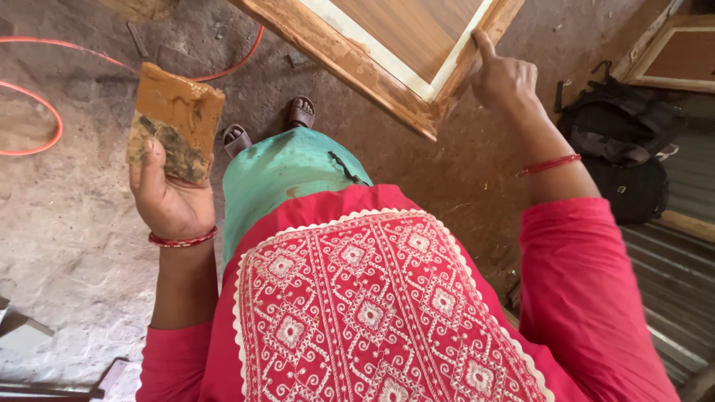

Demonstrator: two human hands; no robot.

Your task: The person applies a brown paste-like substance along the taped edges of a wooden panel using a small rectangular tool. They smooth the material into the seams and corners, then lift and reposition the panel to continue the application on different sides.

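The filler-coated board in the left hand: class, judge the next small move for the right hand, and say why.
Probably the right hand goes back to the board in the left hand for more paste. Its forefinger presses on the wooden frame near the corner joint, and the brown filler sits on the board, away from the frame.

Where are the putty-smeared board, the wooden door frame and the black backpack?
putty-smeared board (177, 119): head view, on its brown-coated face, held in the left hand (167, 197).
wooden door frame (350, 59): head view, on its lower rail, near the right hand (505, 78).
black backpack (622, 141): head view, on its top.
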